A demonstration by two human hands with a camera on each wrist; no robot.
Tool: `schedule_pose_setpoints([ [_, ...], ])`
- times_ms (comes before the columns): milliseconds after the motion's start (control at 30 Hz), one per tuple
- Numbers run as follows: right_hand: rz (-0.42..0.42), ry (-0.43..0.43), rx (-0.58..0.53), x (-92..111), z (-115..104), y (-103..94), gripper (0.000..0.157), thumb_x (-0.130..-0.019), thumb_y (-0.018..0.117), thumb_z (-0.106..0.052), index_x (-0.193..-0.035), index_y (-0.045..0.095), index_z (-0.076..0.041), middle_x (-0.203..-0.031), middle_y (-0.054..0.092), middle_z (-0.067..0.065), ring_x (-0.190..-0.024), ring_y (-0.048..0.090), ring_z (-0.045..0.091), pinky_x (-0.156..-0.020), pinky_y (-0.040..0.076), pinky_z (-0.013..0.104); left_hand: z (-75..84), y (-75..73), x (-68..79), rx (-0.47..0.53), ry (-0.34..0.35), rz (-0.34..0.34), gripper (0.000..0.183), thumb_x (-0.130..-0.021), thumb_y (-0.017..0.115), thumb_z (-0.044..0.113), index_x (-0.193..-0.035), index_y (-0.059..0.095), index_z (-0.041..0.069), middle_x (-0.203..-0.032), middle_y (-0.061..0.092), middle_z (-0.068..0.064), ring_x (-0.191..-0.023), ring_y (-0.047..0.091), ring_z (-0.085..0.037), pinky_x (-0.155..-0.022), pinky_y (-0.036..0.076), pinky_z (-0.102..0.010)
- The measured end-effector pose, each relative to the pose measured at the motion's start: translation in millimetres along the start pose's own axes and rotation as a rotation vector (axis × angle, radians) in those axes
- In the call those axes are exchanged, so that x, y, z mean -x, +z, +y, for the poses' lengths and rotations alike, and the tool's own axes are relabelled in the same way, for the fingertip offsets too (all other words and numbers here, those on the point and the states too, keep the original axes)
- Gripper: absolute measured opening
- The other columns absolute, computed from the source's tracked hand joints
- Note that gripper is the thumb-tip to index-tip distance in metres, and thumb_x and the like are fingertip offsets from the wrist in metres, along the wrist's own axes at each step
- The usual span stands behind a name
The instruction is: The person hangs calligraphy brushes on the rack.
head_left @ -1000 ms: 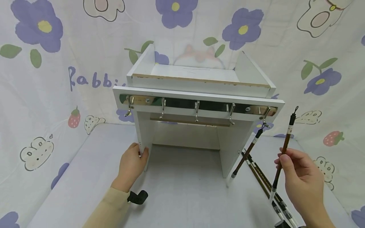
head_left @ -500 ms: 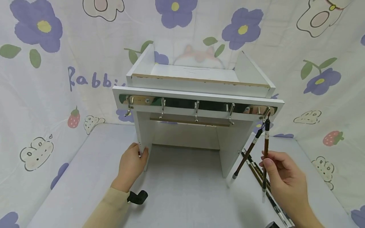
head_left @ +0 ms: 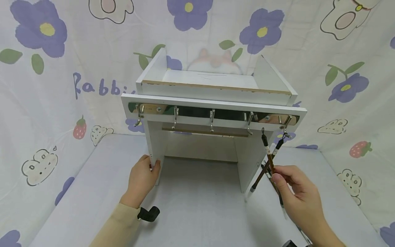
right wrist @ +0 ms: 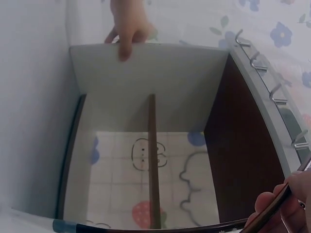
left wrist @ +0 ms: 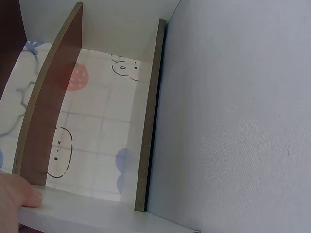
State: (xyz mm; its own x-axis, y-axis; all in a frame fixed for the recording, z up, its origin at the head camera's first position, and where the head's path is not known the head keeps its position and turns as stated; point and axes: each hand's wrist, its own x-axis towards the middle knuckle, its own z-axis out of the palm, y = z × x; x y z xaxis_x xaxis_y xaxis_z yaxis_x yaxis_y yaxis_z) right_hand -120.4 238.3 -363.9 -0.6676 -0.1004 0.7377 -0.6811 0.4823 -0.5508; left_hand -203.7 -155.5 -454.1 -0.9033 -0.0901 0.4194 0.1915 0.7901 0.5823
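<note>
My left hand (head_left: 140, 180) grips the front edge of the left side panel of a white shelf unit (head_left: 216, 99); its thumb (left wrist: 24, 194) lies on the panel's inner face in the left wrist view. In my right hand (head_left: 299, 195), thumb and fingers pinch a brown-handled calligraphy brush (head_left: 267, 147) with a black loop at its top end. That loop is below the metal hook strip (head_left: 194, 111), left of the rightmost hook (head_left: 287, 124). From this hook a second calligraphy brush (head_left: 260, 175) hangs at a slant, crossing behind the held one in the head view.
More brushes (head_left: 303, 235) lie on the white table (head_left: 197, 212) at the right, mostly hidden behind my right hand. Several other hooks (head_left: 212, 120) along the strip carry nothing. A printed cloth (head_left: 102, 51) hangs behind the shelf unit.
My right hand has moved left with its brush, from right of the unit past the rightmost hook; the brush now tilts with its loop to the left. My left hand keeps its place.
</note>
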Motion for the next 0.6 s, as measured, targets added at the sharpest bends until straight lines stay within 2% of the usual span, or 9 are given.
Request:
schedule_pose_setpoints([
  [367, -0.105, 0.099, 0.064, -1.4, -4.3, 1.4, 0.025, -0.085, 0.064, 0.014, -0.106, 0.068, 0.001, -0.094, 0.063, 0.001, -0.083, 0.059, 0.007, -0.075, 0.046, 0.013, 0.4, -0.7, -0.3, -0.001, -0.007, -0.013, 0.025, -0.094, 0.06, 0.019, -0.097, 0.067, -0.004, -0.09, 0.061, -0.009, -0.074, 0.06, -0.024, -0.062, 0.05, -0.04],
  [600, -0.102, 0.058, 0.082, -1.1, -1.5, 3.4, 0.029, -0.083, 0.065, 0.015, -0.107, 0.068, -0.002, -0.096, 0.064, 0.003, -0.084, 0.06, 0.005, -0.075, 0.046, 0.012, -1.7, 0.1, -0.7, -0.001, -0.011, -0.013, 0.026, -0.094, 0.06, 0.02, -0.1, 0.067, -0.005, -0.092, 0.062, -0.01, -0.074, 0.06, -0.024, -0.062, 0.05, -0.04],
])
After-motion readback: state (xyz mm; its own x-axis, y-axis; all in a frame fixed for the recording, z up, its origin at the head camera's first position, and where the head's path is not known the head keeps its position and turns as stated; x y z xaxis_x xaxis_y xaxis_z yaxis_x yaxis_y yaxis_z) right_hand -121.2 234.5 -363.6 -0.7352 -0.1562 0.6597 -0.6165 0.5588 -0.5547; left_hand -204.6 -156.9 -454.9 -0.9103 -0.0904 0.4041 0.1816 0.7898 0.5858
